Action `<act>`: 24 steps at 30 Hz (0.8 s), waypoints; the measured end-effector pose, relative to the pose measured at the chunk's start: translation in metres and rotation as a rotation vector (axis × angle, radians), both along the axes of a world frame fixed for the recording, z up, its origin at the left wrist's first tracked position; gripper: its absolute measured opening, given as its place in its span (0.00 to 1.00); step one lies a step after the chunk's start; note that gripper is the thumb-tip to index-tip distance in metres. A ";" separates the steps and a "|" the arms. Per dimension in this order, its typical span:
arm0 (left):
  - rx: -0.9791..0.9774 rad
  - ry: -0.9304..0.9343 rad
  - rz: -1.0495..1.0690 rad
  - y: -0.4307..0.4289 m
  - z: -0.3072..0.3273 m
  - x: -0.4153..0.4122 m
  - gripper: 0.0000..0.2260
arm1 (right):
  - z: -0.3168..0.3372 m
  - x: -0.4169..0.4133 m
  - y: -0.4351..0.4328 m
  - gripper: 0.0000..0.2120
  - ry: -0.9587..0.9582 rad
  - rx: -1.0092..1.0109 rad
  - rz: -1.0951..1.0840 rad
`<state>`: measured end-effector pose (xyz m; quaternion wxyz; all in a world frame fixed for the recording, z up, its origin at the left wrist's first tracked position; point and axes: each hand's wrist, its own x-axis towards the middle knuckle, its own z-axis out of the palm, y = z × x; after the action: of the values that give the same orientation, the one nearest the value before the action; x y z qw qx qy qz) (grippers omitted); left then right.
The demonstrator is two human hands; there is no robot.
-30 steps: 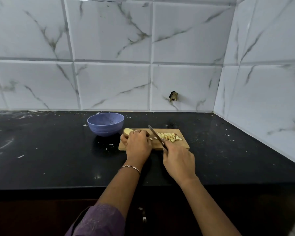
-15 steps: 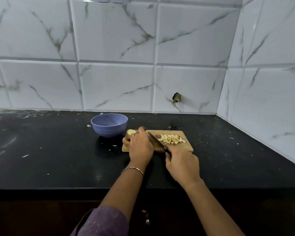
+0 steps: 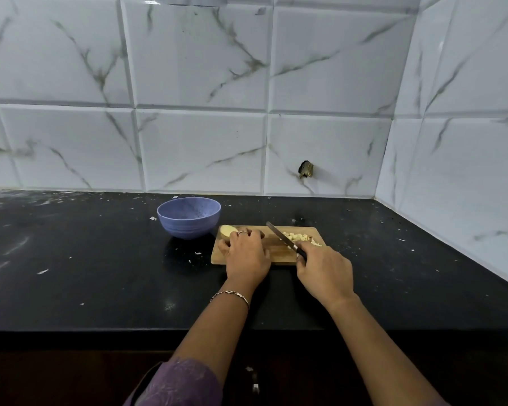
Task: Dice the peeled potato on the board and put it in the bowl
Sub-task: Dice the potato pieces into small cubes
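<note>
Where my right hand sits: near right edge of the board, fingers curled round the dark handle of the knife
Knife: blade slants away to the left with its tip raised towards the back of the board, between my left hand and the dice; whether its edge touches the wood I cannot tell
Left hand: palm down on the left half of the board, fingers curled over the potato and holding it; ring on one finger, bracelet at the wrist
Potato: pale end pokes out past my fingers at the back left corner of the board; the rest is hidden under my hand
Dice: small pale pieces heaped on the back right part of the board, just beside the blade
Bowl: blue, upright, just left of the board's back corner
Counter: black, flecked with white scraps, carrying board and bowl
Sleeve: purple, on my left arm
Wall: white marbled tiles behind and to the right, a dark hole in one tile above the board
</note>
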<state>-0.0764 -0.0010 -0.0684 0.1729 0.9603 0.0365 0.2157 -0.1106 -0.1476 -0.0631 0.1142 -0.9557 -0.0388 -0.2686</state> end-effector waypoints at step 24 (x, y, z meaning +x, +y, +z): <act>0.335 -0.084 -0.296 -0.014 0.012 0.040 0.19 | -0.001 0.021 -0.015 0.17 -0.112 -0.083 0.008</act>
<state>-0.0359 -0.0154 -0.0562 0.0422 0.9606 -0.1483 0.2311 -0.0891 -0.1629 -0.0638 0.0731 -0.9430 -0.0599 -0.3192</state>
